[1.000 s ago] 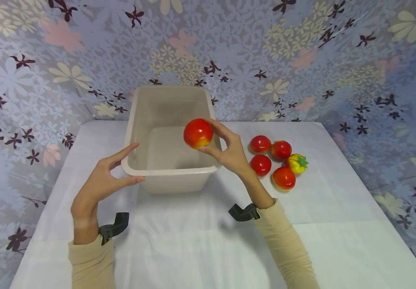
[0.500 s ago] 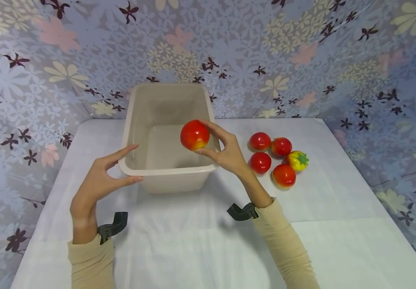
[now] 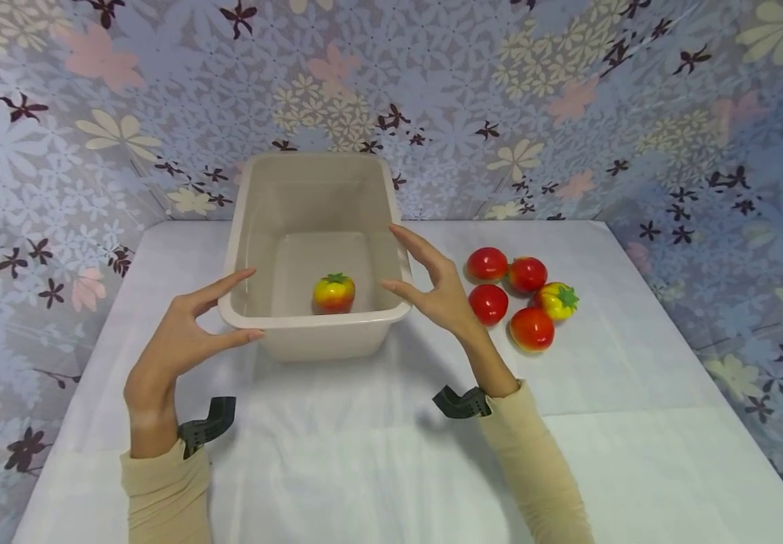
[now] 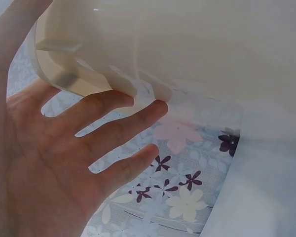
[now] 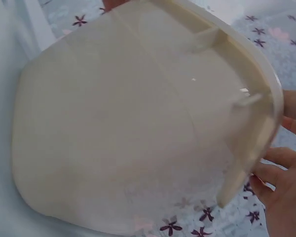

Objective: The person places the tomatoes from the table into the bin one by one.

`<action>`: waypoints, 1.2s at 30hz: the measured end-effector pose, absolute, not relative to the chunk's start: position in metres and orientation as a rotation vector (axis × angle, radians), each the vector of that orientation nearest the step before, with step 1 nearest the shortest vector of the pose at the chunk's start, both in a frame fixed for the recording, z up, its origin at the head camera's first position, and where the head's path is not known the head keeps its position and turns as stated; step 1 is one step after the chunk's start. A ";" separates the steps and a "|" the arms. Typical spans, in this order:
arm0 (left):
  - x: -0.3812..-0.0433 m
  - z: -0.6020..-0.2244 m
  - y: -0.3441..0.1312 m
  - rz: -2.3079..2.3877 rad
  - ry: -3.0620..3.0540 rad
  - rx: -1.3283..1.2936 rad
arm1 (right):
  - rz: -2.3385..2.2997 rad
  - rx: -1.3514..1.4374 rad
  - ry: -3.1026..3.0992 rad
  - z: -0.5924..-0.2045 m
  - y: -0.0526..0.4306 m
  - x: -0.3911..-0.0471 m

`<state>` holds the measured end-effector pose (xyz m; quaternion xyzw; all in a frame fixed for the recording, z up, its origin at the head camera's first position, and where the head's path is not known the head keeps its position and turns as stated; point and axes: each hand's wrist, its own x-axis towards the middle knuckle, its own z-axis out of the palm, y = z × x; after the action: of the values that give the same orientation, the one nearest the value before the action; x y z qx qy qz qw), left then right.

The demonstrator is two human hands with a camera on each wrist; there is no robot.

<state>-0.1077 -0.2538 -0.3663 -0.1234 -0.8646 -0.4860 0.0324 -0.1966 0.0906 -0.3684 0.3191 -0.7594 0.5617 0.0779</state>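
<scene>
A beige plastic tub (image 3: 323,338) stands on the white cloth. Inside it, close to the front wall, is a glossy red-and-yellow toy tomato (image 3: 334,293) with its green star-shaped top up. My left hand (image 3: 177,336) holds the tub's front left corner, index finger over the rim and thumb along the front. In the left wrist view, the other fingers (image 4: 133,121) lie spread against the outer wall. My right hand (image 3: 437,291) hovers at the right rim with thumb and index apart and nothing between them. The right wrist view shows its fingers (image 5: 278,170) beside the tub's edge.
To the right of the tub, several matching toy tomatoes (image 3: 489,304) lie in a cluster on the white cloth (image 3: 337,453). One of them (image 3: 558,301) shows its yellow side and green top. A flower-patterned backdrop (image 3: 446,106) rises behind and at both sides.
My right hand has let go of the toy tomato, which has dropped into the tub and now shows its green top. The right thumb and fingers have spread. The left hand stays at the corner.
</scene>
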 end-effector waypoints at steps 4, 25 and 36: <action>-0.108 -0.367 -0.255 -1.508 -2.662 -0.381 | 1.739 0.955 -2.246 -0.372 0.099 -0.194; -0.108 -0.364 -0.257 -1.533 -2.648 -0.404 | 1.614 0.681 -2.219 -0.374 0.160 -0.207; -0.108 -0.363 -0.255 -1.529 -2.678 -0.386 | 1.623 0.518 -2.458 -0.377 0.214 -0.213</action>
<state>-0.1083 -0.2552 -0.3633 -0.1243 -0.8615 -0.4920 0.0168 -0.2126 0.2141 -0.3770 0.1728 -0.8195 0.5412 0.0754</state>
